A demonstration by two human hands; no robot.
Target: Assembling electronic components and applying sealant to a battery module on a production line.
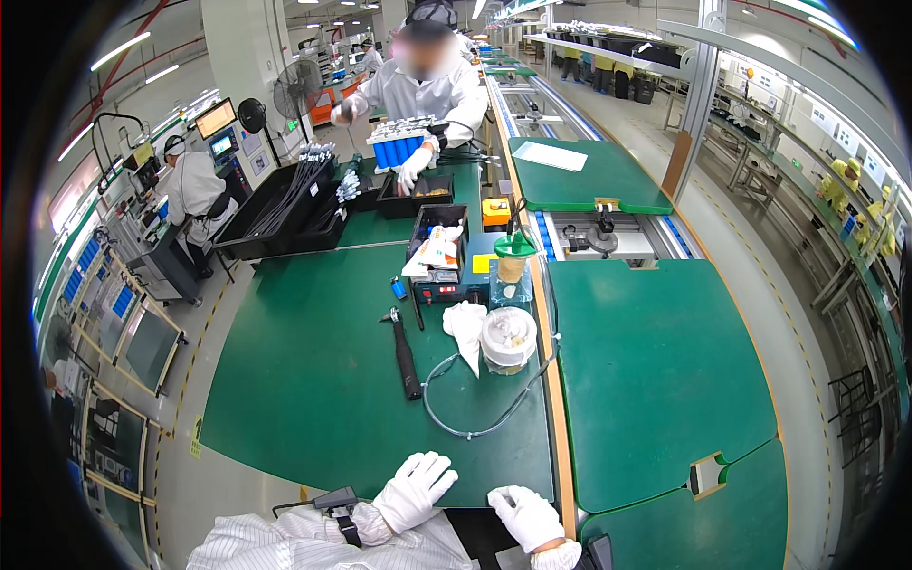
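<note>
My left hand (415,490), in a white glove, lies at the near edge of the green table (313,380) with its fingers stretched out and nothing in them. To its right, my right hand (526,518), also gloved, rests by the table's near right corner; its fingers are curled in, and no object shows in them. Farther up the table lies a black-handled tool (406,356) with a metal head. A grey cable (470,434) loops beside it. A round clear tub (508,339) with whitish contents stands next to a crumpled white cloth (465,328).
Beyond stand a blue powered box (472,285), a green-topped holder (515,247), a small blue cylinder (398,287) and black bins (285,204). Across the table, a co-worker (423,90) handles a blue cell pack (397,152). Green boards (665,351) cover the conveyor at right.
</note>
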